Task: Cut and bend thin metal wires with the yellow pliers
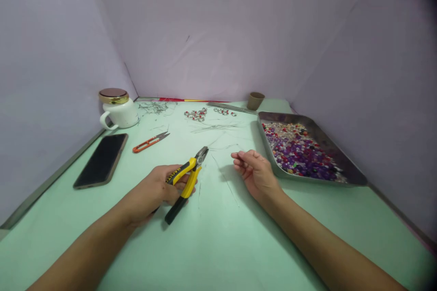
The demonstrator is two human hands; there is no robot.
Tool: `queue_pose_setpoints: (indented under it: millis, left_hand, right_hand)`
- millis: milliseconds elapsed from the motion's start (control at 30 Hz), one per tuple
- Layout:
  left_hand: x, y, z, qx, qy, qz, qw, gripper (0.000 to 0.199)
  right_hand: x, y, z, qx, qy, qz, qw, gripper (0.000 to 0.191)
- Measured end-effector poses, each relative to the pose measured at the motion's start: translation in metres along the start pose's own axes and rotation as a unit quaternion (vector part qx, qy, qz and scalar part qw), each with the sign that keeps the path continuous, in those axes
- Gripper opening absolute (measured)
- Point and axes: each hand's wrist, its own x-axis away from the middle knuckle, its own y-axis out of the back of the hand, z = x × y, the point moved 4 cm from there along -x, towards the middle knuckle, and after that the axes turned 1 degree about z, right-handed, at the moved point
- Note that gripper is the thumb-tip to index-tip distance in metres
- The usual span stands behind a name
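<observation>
My left hand [167, 188] is wrapped round a pair of yellow and black pliers [186, 179], whose jaws point up and away from me. Fine wire [218, 149] stretches from near the jaw tips toward my right hand [256, 173]. Thumb and forefinger of that hand are pinched together on what looks like a thin wire; its end is too fine to make out clearly. Loose cut wires [229, 184] lie on the table between both hands. Beyond them is a spread of longer straight wires [215, 127].
Orange thread snips [150, 142], a phone [101, 161] and a lidded white mug [121, 112] are at left. Wire scraps [157, 107] and beaded pieces [196, 114] lie at the back. A metal tray [351, 170] of mixed beads and a brown cup [256, 100] stand right.
</observation>
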Motion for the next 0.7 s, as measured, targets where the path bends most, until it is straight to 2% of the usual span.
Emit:
queue_pose_setpoints:
  millis: [133, 233, 467, 567, 700]
  left_hand:
    - [0.000, 0.001, 0.000, 0.035, 0.001, 0.008, 0.999, 0.027]
    - [0.001, -0.002, -0.001, 0.062, 0.004, 0.018, 0.998, 0.027]
    - [0.002, -0.007, -0.004, 0.128, 0.007, 0.025, 0.991, 0.032]
    - [0.002, -0.006, -0.003, 0.133, 0.011, 0.019, 0.991, 0.033]
    - [0.003, -0.006, -0.002, 0.126, 0.016, 0.028, 0.992, 0.041]
  right_hand:
    - [0.002, 0.000, 0.006, 0.034, 0.069, -0.010, 0.997, 0.022]
    - [0.006, -0.002, 0.012, 0.102, 0.141, -0.021, 0.985, 0.017]
    - [0.027, -0.013, 0.020, 0.289, 0.327, 0.011, 0.900, 0.011]
    - [0.031, -0.015, 0.019, 0.335, 0.364, 0.028, 0.869, 0.008]
    - [0.031, -0.014, 0.019, 0.360, 0.397, 0.033, 0.844, 0.006]
